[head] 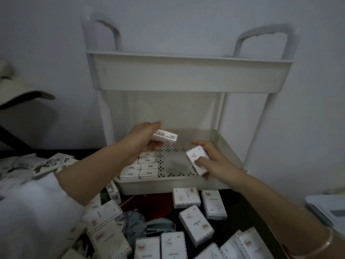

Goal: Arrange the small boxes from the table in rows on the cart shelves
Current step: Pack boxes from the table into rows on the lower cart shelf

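1. Two small boxes hang over the lower shelf (168, 185). The left hand (141, 141) pinches the first box (166, 135) by its end between fingers (155, 124) and thumb, and the right hand (218, 165) grips the second box (196, 158) round its long sides.
2. Likely light, stiff card that dents easily, so hold each by its narrow edges.
3. Placed rows (143, 168) fill the shelf's left front. Loose boxes (196, 227) crowd the tabletop (233, 201).
4. The upper shelf (186, 77) overhangs, so headroom looks tight.

- Small boxes (196, 226) on table: printed marks and dashed borders, all too blurred to read.
- Box (165, 135) in left hand: dark label block, illegible.
- No other legible text.
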A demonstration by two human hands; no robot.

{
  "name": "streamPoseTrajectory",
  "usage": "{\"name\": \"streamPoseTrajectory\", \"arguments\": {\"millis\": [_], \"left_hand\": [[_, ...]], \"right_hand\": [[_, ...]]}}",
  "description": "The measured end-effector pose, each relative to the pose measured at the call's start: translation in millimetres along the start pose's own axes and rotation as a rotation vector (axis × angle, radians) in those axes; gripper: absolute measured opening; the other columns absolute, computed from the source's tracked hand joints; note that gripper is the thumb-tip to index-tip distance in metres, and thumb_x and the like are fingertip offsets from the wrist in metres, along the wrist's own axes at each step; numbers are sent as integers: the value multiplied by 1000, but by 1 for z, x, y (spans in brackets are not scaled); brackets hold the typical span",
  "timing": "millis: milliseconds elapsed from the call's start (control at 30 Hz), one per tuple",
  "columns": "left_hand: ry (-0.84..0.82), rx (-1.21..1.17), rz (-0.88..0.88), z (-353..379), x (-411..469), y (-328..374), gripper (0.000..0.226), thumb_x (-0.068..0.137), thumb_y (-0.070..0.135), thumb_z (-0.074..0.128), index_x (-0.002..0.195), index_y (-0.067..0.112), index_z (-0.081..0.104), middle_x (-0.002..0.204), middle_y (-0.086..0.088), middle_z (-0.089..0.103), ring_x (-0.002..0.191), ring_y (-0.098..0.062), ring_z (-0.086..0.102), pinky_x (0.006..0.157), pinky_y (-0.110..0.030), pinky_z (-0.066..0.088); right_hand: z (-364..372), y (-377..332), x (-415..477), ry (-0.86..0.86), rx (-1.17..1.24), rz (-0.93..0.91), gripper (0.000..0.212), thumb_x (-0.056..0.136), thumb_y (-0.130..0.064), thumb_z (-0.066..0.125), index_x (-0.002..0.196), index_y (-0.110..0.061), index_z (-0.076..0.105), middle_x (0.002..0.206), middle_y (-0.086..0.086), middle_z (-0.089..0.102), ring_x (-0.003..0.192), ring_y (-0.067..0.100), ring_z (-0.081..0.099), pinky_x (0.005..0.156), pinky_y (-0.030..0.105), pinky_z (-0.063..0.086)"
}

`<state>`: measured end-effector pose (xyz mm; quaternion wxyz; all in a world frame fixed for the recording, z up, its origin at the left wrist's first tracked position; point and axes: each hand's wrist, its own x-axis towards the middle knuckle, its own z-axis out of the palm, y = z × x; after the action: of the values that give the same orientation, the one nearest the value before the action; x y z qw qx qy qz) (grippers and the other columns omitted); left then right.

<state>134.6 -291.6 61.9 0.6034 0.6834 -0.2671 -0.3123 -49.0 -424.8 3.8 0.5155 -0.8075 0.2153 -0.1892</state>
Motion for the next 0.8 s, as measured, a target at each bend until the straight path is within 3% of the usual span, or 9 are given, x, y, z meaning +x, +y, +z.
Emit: {"name": "streamPoseTrajectory", "arguments": {"millis": [67, 167, 267, 333, 433, 533, 600, 733, 800], "left_hand": [[88, 264, 128, -2, 12, 0, 13, 97, 19, 54, 108, 13, 56, 108, -11, 67, 76, -20, 65, 62, -26, 53], [177, 705, 358, -8, 29, 0, 56, 86, 4, 61, 134, 18, 37, 116, -2, 43, 96, -17, 51, 77, -26, 47], [221, 776, 390, -11, 44, 2, 63, 81, 3, 63, 135, 15, 32, 110, -2, 48, 96, -19, 52, 78, -28, 43], [200, 846, 325, -14, 52, -1, 58, 81, 0, 60, 132, 15, 37, 114, -6, 56, 98, -21, 55, 78, -30, 47], [167, 1063, 322, -19, 56, -11, 51, 80, -3, 58, 126, 15, 45, 120, -7, 59, 104, -25, 57, 81, -34, 51], [88, 1299, 420, -19, 56, -27, 42, 78, -4, 57, 118, 10, 50, 111, -8, 61, 97, -25, 57, 76, -32, 46], [98, 1317, 415, -21, 58, -33, 41, 77, -6, 55, 116, 9, 51, 110, -10, 58, 95, -26, 56, 74, -32, 45], [125, 1295, 367, -22, 63, -37, 41, 80, -5, 55, 119, 10, 54, 115, -9, 55, 100, -25, 55, 73, -29, 43], [83, 1335, 335, -20, 63, -40, 38, 83, -3, 54, 119, 9, 57, 119, -9, 58, 107, -23, 55, 79, -26, 42]], "right_hand": [[-4, 0, 11, -28, -15, 24, 70, 89, -11, 55, 143, -48, 31, 117, -4, 53, 83, 11, 58, 61, 30, 53], [-6, 1, 24, -11, -57, -18, 82, 87, -10, 65, 146, -46, 21, 114, -2, 61, 86, 12, 64, 66, 27, 54], [-1, 2, 37, 83, 11, 11, 53, 83, -13, 73, 127, -27, 47, 111, -1, 68, 91, 16, 66, 76, 32, 55], [1, 5, 44, 108, 5, 8, 35, 83, -16, 74, 113, -25, 57, 109, -5, 69, 90, 13, 66, 69, 24, 51], [7, 6, 53, 93, -24, -73, 23, 89, -20, 68, 111, -26, 63, 102, -9, 72, 79, -3, 64, 62, 9, 46], [14, 7, 61, 73, -95, -115, 25, 95, -23, 60, 118, -32, 60, 106, -3, 67, 76, 2, 67, 57, 15, 49], [19, 6, 68, 39, -129, -118, 29, 97, -24, 55, 123, -37, 56, 107, -2, 64, 75, 8, 69, 54, 21, 52], [25, 6, 85, 55, -483, -211, 44, 98, -29, 53, 140, -36, 43, 124, 3, 58, 100, 17, 62, 77, 31, 52], [26, 5, 96, 138, -620, -242, 46, 95, -31, 58, 138, -29, 42, 121, 3, 61, 99, 19, 62, 77, 29, 48]]}}
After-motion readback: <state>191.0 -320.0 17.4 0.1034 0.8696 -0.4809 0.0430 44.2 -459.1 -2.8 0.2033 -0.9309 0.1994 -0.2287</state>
